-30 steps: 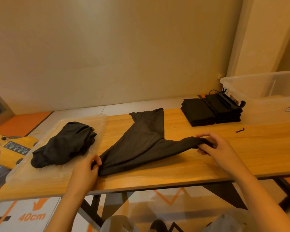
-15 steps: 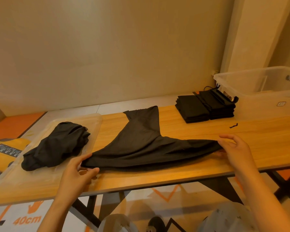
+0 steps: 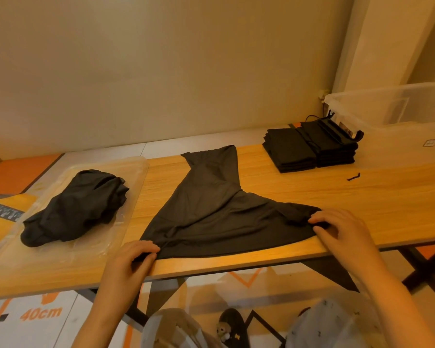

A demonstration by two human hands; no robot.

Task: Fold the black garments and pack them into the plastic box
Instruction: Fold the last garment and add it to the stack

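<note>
Black stretch-fabric garment [image 3: 211, 217] lies spread flat on the pale wooden table [image 3: 299, 192], its narrow end pointing to 12 o'clock. The left hand [image 3: 128, 262] pinches its 7 o'clock corner between thumb and curled fingers. The right hand [image 3: 342, 232] bunches the 4 o'clock corner under bent fingers. At 9 o'clock a crumpled black clothing pile [image 3: 73, 209] sits on a clear plastic tray [image 3: 133, 177]. At 1 o'clock, folded black garment stacks [image 3: 309, 149] lie just beside the clear plastic box [image 3: 399, 136].
</note>
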